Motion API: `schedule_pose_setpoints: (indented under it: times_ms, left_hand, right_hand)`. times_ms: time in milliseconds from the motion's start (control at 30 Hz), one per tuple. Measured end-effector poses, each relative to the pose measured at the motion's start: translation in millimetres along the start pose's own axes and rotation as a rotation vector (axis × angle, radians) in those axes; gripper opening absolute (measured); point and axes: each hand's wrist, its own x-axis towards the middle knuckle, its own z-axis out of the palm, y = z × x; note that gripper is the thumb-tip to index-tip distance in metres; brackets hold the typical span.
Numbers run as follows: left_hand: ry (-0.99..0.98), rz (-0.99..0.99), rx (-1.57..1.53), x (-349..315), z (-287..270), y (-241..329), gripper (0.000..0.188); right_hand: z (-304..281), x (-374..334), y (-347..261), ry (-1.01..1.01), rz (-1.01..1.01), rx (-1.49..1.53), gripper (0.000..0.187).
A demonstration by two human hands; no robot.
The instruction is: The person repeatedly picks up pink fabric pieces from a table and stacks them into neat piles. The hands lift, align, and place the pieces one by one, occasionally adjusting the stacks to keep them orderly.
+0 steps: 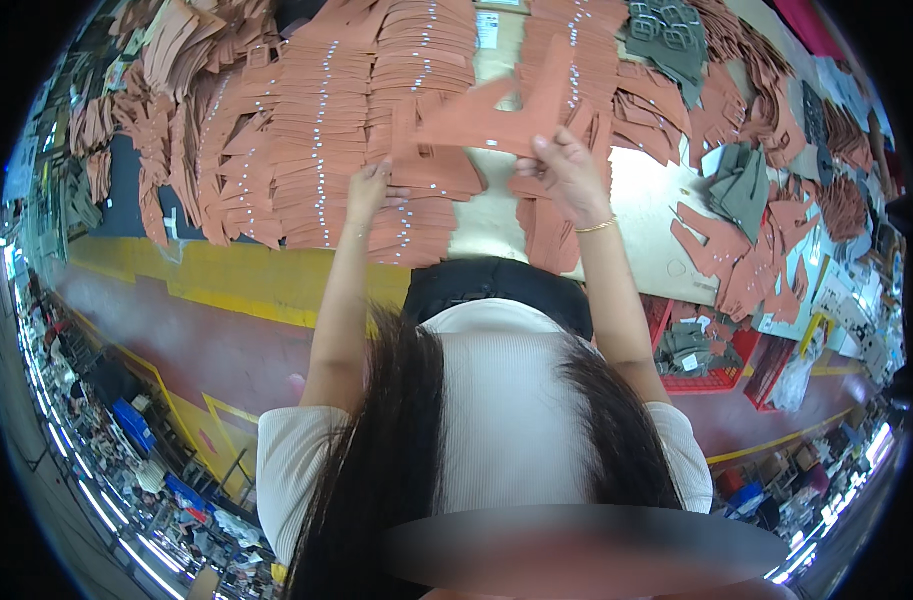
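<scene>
A flat orange-brown cut piece [491, 128], like a shoe-upper part with long arms and a small white mark, is raised over the table, slightly blurred. My right hand [571, 178], a thin bracelet at its wrist, pinches its right lower edge between thumb and fingers. At its left end, my left hand [372, 190] is closed on the lower corner, fingers pointing right; the grip is partly hidden. Beneath both hands lie overlapping rows of similar orange-brown pieces [321, 130], many with small white marks.
Dark green pieces [738, 190] and more orange-brown pieces [716, 245] lie to the right on the pale table [641, 205]. Below the table's right edge stands a red crate [711, 380] with green pieces. Yellow-marked floor [226, 285] shows at the left.
</scene>
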Motion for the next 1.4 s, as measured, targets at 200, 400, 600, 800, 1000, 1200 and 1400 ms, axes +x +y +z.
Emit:
schedule_pose_setpoints:
  times_ms: [200, 400, 600, 800, 1000, 1200, 1400]
  left_hand:
    - [-0.021, -0.085, -0.084, -16.3, -0.3, 17.6, 0.076]
    - [0.027, -0.077, -0.054, -18.7, 3.2, 21.5, 0.077]
    - [-0.072, -0.031, 0.057, -6.9, 2.5, 15.8, 0.049]
    - [-0.048, 0.160, 0.361, -14.7, 11.8, 25.4, 0.034]
    - [-0.163, 0.773, 0.813, -35.3, 22.4, 115.3, 0.030]
    - [-0.227, 0.649, 0.405, 50.0, -9.2, 221.6, 0.031]
    - [-0.012, 0.506, 0.484, 207.0, -64.7, 257.0, 0.025]
  right_hand:
    - [11.3, 45.6, 100.1, -0.033, 0.347, -0.075, 0.019]
    - [-11.7, 55.9, 141.6, 0.017, 0.432, -0.379, 0.020]
    - [-15.1, 55.5, 147.5, 0.040, 0.407, -0.458, 0.021]
    - [-10.8, 53.7, 152.2, 0.097, 0.434, -0.633, 0.028]
    - [-14.0, 18.2, 145.3, -0.100, 0.489, -0.746, 0.033]
    - [-13.1, 15.4, 138.7, -0.196, 0.360, -0.851, 0.026]
    - [11.7, 16.9, 131.8, -0.274, 0.352, -0.963, 0.025]
